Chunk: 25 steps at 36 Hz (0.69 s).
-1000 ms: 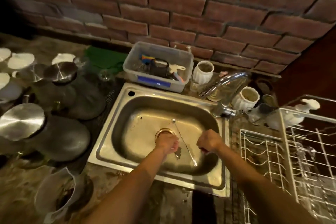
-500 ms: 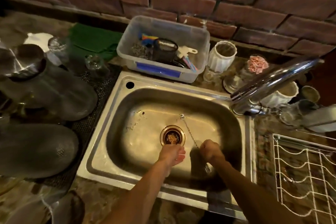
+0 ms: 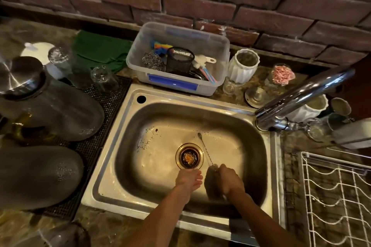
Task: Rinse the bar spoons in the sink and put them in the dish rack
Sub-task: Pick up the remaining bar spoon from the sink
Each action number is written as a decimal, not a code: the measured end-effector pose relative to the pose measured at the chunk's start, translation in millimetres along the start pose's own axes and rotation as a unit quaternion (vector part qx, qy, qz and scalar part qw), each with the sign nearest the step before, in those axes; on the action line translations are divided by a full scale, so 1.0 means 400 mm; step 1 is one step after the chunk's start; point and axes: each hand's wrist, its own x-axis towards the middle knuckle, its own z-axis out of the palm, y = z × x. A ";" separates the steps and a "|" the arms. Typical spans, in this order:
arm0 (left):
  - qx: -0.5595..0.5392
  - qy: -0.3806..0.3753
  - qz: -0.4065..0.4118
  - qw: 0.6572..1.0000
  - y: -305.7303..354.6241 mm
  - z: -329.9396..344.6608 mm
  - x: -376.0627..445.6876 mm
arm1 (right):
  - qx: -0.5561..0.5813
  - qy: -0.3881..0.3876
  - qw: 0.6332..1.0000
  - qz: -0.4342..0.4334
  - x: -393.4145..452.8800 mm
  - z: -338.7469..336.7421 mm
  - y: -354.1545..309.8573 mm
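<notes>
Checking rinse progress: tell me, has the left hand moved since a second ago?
Yes. The left hand has drawn back toward the sink's near edge; it covered the drain's near rim before, now lies just short of it.

Red brick wall point(image 3: 200, 4) behind mottled stone countertop point(image 3: 30, 32); black mesh mat point(image 3: 108, 106) at left (dim, warm light overall).

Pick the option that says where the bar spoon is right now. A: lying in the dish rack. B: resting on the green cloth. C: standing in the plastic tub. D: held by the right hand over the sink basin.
D: the right hand grips one end of the bar spoon, whose thin shaft slants up past the drain inside the sink; the dish rack holds no spoon in view.
</notes>
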 end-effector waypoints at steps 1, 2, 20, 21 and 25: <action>-0.005 0.001 -0.002 1.000 0.001 0.004 -0.005 | 0.014 0.000 1.000 -0.003 -0.011 -0.007 -0.004; -0.008 0.000 -0.003 1.000 0.002 0.009 -0.010 | 0.030 0.002 1.000 -0.006 -0.022 -0.014 -0.009; -0.053 -0.055 -0.028 0.997 0.090 -0.017 -0.130 | 0.198 0.009 0.980 -0.009 -0.270 -0.102 -0.120; -0.043 -0.056 -0.018 0.997 0.100 -0.025 -0.147 | 0.198 0.009 0.980 -0.011 -0.289 -0.105 -0.125; -0.032 -0.054 0.025 0.998 0.137 -0.071 -0.228 | 0.226 0.010 0.974 -0.009 -0.371 -0.126 -0.152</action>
